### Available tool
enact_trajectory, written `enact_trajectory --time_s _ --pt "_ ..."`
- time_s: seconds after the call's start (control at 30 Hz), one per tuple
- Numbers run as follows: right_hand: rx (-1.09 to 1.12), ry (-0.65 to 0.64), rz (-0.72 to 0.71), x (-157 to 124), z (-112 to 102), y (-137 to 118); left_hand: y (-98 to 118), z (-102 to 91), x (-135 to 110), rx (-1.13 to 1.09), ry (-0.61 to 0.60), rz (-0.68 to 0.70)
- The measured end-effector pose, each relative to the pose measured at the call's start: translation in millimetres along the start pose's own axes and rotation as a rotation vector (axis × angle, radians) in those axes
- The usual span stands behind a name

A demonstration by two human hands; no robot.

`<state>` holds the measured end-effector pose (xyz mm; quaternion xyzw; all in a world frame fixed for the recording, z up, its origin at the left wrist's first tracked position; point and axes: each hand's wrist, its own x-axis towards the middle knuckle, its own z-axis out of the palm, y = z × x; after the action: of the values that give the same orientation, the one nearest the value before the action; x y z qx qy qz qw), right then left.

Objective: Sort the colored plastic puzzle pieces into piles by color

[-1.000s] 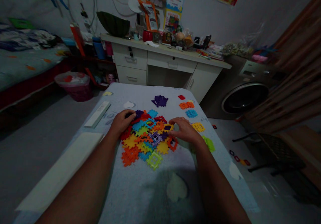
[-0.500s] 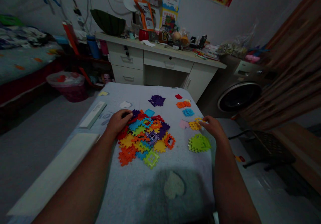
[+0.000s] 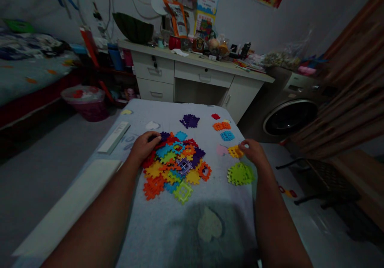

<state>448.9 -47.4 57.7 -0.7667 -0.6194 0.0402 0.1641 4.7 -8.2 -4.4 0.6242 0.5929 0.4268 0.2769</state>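
Observation:
A heap of flat, toothed plastic tiles in many colours (image 3: 175,166) lies in the middle of a table under a light blue-grey cloth (image 3: 168,228). My left hand (image 3: 144,146) rests curled on the heap's far left edge, touching purple and red tiles. My right hand (image 3: 254,151) is at the table's right side, its fingertips pinched on a small stack of yellow tiles (image 3: 235,151). Sorted piles lie near it: green (image 3: 240,174), blue (image 3: 227,135), orange (image 3: 222,126), red (image 3: 215,116) and purple (image 3: 190,121).
A white box (image 3: 114,137) and a long white slab (image 3: 69,206) lie on the table's left side. Beyond stand a cluttered white desk (image 3: 198,70), a washing machine (image 3: 289,114), a red bin (image 3: 85,102) and a bed (image 3: 27,76). A black chair (image 3: 327,180) stands to the right.
My right hand left the mixed heap and moved right to the yellow stack at the table's edge, uncovering the green pile. My left hand stayed on the heap.

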Motion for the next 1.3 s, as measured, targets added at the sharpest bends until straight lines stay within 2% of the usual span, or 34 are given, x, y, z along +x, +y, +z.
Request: enact_trajectory --time_s 0.1,0.2,0.33,0.43,0.6,0.83,0.97,1.07,1.17,1.3 --pt "0.066 -0.023 -0.185 7.3 -8.7 -39.4 1.0 -0.4 -0.3 0.001 -0.014 0.009" --pt "0.132 -0.195 -0.381 6.9 -9.6 -93.1 1.1 -1.0 -0.4 0.003 -0.018 0.004" --pt "0.239 -0.401 -0.612 -5.7 8.7 -149.4 -1.8 -1.1 0.5 0.001 -0.006 -0.005" --pt "0.213 -0.480 -0.709 -14.7 27.7 -166.2 -3.2 -0.7 1.0 -0.005 0.001 -0.007" --pt "0.187 -0.508 -0.725 -17.0 40.7 -168.8 -3.3 1.1 1.2 0.022 -0.006 0.011" --pt "0.232 -0.555 -0.720 -13.6 34.5 -168.0 -7.4 3.3 2.8 0.050 -0.021 0.041" --pt "0.310 -0.565 -0.656 -6.0 29.0 -154.8 -8.3 2.9 3.8 0.073 -0.021 0.045" --pt "0.342 -0.452 -0.564 13.3 23.3 -136.5 -5.4 2.5 3.4 0.077 -0.018 0.040" --pt "0.322 -0.258 -0.453 46.3 18.0 -113.6 -2.5 2.5 2.4 0.069 -0.014 0.032" --pt "0.251 -0.034 -0.206 94.5 17.6 -79.1 -1.0 2.4 2.0 0.078 -0.006 0.030"
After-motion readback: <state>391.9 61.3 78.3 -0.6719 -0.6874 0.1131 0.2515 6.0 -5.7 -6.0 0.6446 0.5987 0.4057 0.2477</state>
